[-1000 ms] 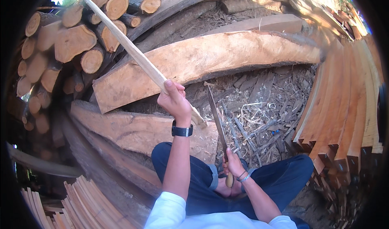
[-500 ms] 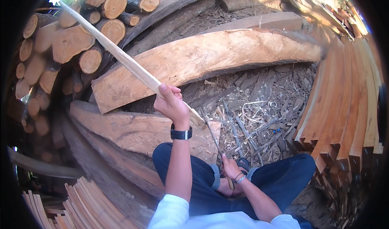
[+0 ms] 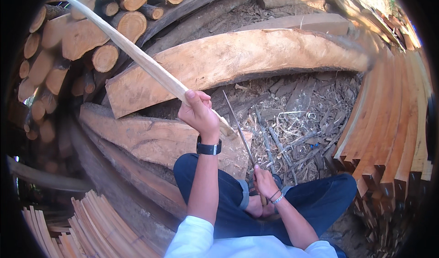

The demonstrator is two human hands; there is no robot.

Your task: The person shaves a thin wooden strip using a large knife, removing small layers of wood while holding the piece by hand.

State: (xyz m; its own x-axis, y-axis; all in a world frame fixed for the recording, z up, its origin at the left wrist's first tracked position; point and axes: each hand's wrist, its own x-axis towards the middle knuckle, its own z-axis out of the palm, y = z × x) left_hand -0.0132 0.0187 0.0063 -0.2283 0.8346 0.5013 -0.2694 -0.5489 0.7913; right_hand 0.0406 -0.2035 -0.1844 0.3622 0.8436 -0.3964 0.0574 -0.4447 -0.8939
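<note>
My left hand (image 3: 200, 114), with a dark watch at the wrist, is closed round a long pale wooden pole (image 3: 137, 54) near its lower end. The pole slants up and away to the far left, its lower end close above a flat slab of sawn wood (image 3: 151, 137). In my right hand (image 3: 265, 182) is the wooden handle of a long knife (image 3: 238, 125). Its narrow blade points up and forward, just right of the pole's lower end. Whether the blade touches the pole I cannot tell.
Behind the pole lies a thick curved slab (image 3: 242, 61). Stacked logs (image 3: 105, 58) fill the far left. Bark, sticks and shavings (image 3: 297, 121) litter the ground ahead. Sawn boards are piled at right (image 3: 384, 130) and lower left (image 3: 98, 226). My bent legs (image 3: 320, 201) flank my right hand.
The knife has risen, its tip now farther forward beyond the pole's lower end. My right hand has shifted slightly up and right. My left hand keeps its grip on the pole.
</note>
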